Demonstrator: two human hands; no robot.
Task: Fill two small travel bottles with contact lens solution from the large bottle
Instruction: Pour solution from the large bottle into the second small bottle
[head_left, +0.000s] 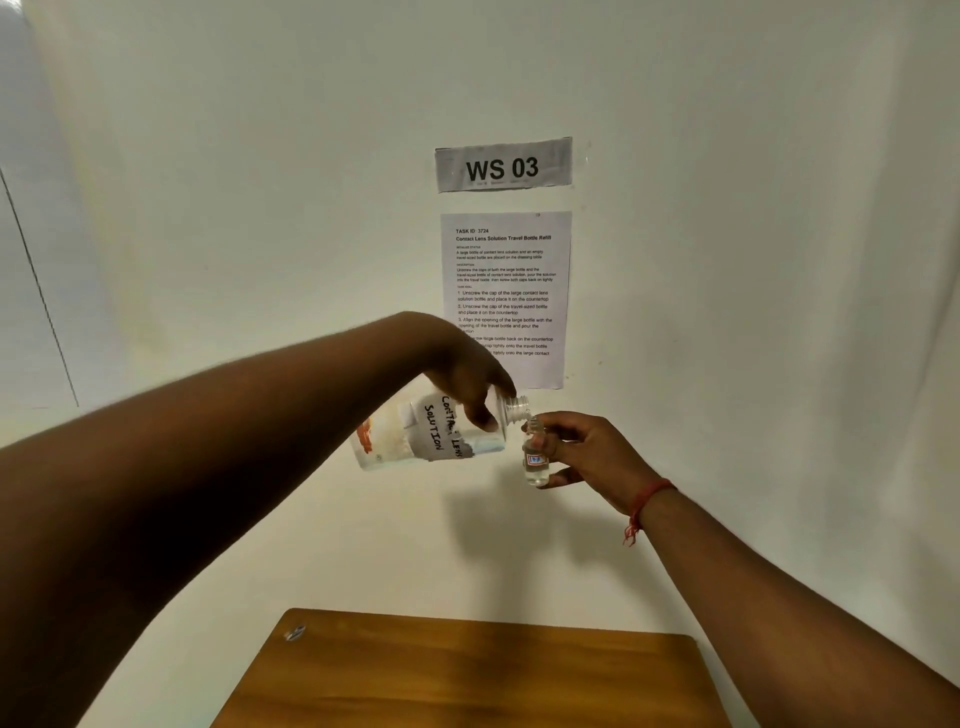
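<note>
tipping the large bottle (431, 439) sideways, the left hand (467, 374) is gripping it, its open neck touching the small travel bottle (535, 457) the right hand (587, 452) is pinching upright

Bare table (467, 675) below (wall (727, 312) behind)

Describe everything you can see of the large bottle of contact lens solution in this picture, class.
The large bottle is clear plastic, with a pale label hand-lettered "CONTACT LENS SOLUTION" and an orange mark near its base. It has no cap: the threaded neck is bare. It is held in the air, tipped almost on its side, neck to the right, its mouth over the opening of the small travel bottle. Clear liquid lies along its lower side. The left hand grips it from above; nothing else holds it up.
</note>
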